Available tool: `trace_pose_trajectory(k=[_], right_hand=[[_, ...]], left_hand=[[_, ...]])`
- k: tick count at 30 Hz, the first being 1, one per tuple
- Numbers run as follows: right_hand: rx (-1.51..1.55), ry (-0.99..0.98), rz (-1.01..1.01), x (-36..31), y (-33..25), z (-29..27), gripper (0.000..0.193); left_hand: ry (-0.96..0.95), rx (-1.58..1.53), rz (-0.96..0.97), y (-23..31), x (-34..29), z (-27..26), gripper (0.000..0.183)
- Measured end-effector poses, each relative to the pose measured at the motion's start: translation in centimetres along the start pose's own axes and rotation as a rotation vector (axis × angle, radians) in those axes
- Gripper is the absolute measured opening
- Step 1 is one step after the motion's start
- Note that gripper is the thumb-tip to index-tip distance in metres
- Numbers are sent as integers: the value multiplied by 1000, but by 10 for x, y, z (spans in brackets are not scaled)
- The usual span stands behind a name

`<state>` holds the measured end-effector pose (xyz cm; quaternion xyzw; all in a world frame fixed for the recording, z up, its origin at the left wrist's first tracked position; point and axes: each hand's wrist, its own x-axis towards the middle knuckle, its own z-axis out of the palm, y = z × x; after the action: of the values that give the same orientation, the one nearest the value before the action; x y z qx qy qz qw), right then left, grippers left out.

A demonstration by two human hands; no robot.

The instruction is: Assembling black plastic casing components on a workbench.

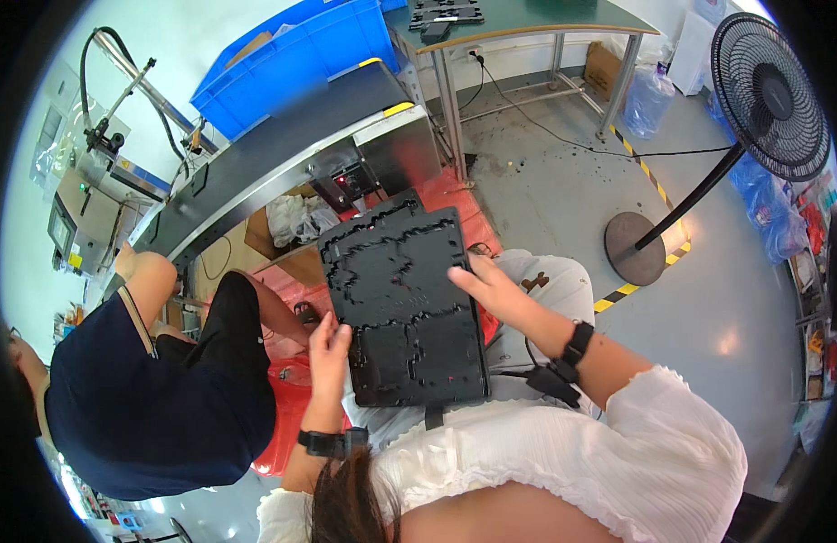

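Observation:
A stack of flat black plastic panels (409, 299) with wavy, shiny raised lines rests upon my lap; an upper one sits slightly askew at the far end. Along its left edge, my left hand (328, 351) grips with the thumb and fingers against the side. My right hand (487, 285) clasps the right edge, the thumb on top and the other fingers mostly hidden beneath. Exactly how many panels lie in the stack I cannot tell.
Ahead runs a conveyor (283, 136) with a blue crate (301, 68) behind it. A co-worker in a dark shirt (156, 398) sits close on my left. A green-topped table (536, 20) stands at the back, a black fan (770, 100) at the right. A cable crosses the floor.

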<state>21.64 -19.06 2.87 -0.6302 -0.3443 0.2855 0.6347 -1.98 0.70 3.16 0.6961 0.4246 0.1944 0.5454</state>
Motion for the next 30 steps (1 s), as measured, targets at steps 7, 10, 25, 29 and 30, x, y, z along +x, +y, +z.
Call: trace_pose_trajectory(k=[7,10,25,29,30], right_hand=[[-48,8,81,82,59,28,80],[-226,-12,217,102,65,26,76],[44,-14,317,57,6,25,60],[40,-52,288,78,32,28,63],[36,-37,297,82,40,30,58]], left_hand=[[41,-14,12,-23,26,21,52],[-1,-59,-47,-14,45,18,52],[-63,-163,-115,-1,13,24,59],[-12,-99,-159,1,17,21,59],[-26,-144,-205,1,18,21,58]])
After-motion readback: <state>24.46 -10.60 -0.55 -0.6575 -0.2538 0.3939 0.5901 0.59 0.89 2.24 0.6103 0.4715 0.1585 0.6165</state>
